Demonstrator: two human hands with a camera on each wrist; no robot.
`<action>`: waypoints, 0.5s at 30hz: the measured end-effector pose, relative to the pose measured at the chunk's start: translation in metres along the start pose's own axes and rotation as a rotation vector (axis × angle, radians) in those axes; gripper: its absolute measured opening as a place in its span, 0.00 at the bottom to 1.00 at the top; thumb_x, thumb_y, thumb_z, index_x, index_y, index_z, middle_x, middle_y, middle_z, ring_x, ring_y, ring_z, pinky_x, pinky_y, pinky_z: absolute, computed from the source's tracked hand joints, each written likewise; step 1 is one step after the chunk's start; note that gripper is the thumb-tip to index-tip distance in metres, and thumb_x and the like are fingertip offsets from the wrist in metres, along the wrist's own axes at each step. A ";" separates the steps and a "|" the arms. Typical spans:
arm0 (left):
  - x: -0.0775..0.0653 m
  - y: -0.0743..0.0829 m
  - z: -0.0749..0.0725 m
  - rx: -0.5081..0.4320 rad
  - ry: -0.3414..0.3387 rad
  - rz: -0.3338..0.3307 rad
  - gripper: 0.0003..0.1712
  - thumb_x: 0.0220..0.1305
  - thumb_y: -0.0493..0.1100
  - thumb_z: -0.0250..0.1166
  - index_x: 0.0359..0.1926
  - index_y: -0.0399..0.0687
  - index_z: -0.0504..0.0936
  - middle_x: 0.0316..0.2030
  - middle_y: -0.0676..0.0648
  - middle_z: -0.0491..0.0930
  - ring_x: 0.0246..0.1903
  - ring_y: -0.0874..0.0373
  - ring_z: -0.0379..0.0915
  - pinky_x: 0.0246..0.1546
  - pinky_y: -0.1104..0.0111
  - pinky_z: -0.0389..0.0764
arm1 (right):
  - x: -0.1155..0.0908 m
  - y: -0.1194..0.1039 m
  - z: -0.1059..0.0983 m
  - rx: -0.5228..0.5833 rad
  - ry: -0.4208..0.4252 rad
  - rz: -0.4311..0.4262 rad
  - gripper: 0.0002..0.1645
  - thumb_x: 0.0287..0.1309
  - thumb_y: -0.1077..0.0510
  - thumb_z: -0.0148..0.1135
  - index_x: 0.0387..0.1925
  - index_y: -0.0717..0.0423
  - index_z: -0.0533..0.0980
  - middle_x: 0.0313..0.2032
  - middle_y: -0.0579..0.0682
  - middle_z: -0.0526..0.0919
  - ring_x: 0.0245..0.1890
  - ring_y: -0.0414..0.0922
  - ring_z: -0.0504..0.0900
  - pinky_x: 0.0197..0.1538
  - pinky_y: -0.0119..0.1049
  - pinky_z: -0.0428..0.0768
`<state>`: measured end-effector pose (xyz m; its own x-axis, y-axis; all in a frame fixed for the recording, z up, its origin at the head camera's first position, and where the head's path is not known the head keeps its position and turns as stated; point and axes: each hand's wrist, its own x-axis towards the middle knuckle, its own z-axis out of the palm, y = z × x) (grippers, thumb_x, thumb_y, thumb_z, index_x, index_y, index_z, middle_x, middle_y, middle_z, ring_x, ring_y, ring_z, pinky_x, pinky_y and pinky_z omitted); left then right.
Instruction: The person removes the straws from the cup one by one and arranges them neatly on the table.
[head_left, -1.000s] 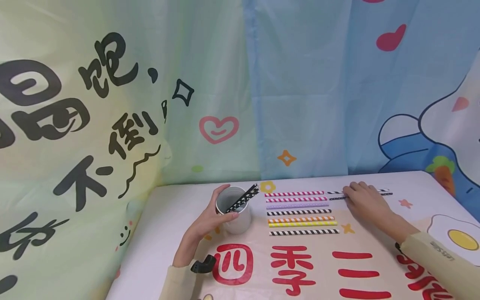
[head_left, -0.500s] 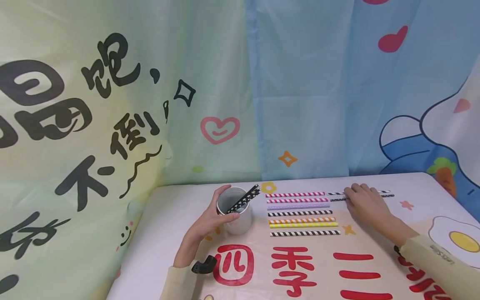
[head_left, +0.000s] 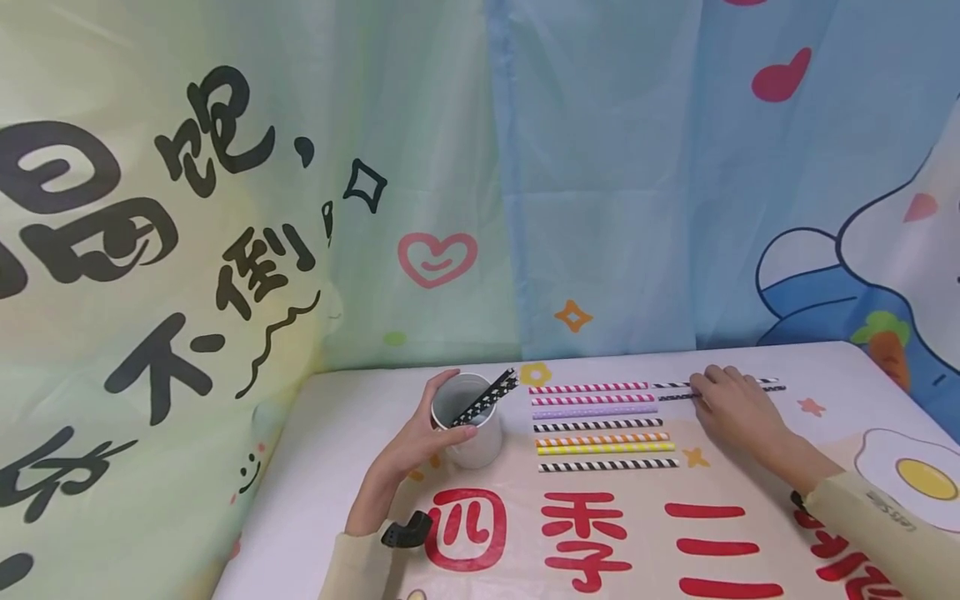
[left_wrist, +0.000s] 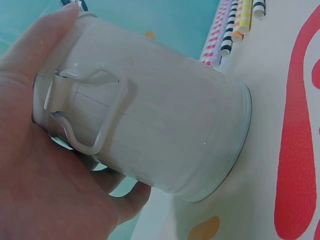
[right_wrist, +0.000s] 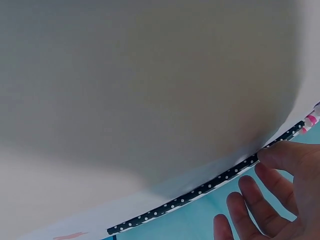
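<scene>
My left hand (head_left: pixel 411 440) grips a white mug (head_left: pixel 480 443) around its rim side, thumb at the near edge. In the left wrist view the mug's wire-like handle (left_wrist: pixel 117 107) faces the camera. Black straws with white patterns (head_left: pixel 491 396) lean out of the mug to the right. At the back right of the table my right hand (head_left: pixel 738 410) pinches a black straw with white dots (right_wrist: pixel 195 192) between thumb and index finger, the other fingers loosely bent. A black-and-white striped straw (head_left: pixel 670 385) lies just behind it, its middle hidden by the hand.
Between the hands lies a column of paper straws: pink-striped (head_left: pixel 592 388), lilac (head_left: pixel 595 412), black-striped (head_left: pixel 597 425), orange (head_left: pixel 602 438) and yellow (head_left: pixel 606 448), with another black-striped straw (head_left: pixel 609 466) nearest me. The printed tablecloth (head_left: pixel 645 567) meets a hanging curtain (head_left: pixel 600 208) behind.
My right hand has shifted very slightly to the right at the dotted straw. The left hand and the mug have stayed in place; the head view sways a little.
</scene>
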<state>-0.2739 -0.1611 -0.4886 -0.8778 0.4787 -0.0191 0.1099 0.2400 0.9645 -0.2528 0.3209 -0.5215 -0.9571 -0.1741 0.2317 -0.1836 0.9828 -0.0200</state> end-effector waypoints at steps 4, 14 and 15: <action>0.000 -0.001 -0.001 -0.003 -0.005 0.002 0.52 0.60 0.51 0.72 0.76 0.69 0.48 0.71 0.46 0.58 0.71 0.44 0.54 0.68 0.42 0.66 | -0.001 -0.006 -0.006 0.044 -0.011 0.015 0.21 0.56 0.60 0.70 0.50 0.65 0.79 0.45 0.65 0.80 0.49 0.63 0.77 0.53 0.64 0.76; 0.000 -0.002 -0.001 -0.007 -0.004 0.003 0.51 0.60 0.50 0.72 0.76 0.71 0.49 0.72 0.46 0.58 0.71 0.45 0.54 0.69 0.41 0.64 | -0.001 -0.031 -0.018 0.113 -0.017 0.026 0.23 0.55 0.57 0.71 0.51 0.64 0.79 0.48 0.65 0.80 0.52 0.63 0.76 0.56 0.64 0.76; 0.000 -0.002 -0.001 -0.005 -0.004 0.003 0.52 0.60 0.50 0.72 0.76 0.71 0.49 0.72 0.46 0.58 0.71 0.45 0.54 0.69 0.41 0.64 | -0.001 -0.032 -0.018 0.112 -0.018 0.025 0.23 0.55 0.57 0.72 0.51 0.64 0.79 0.49 0.65 0.80 0.52 0.63 0.76 0.56 0.64 0.76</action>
<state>-0.2748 -0.1625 -0.4903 -0.8756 0.4827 -0.0168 0.1104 0.2339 0.9660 -0.2419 0.2906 -0.5034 -0.9654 -0.1513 0.2125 -0.1822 0.9740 -0.1343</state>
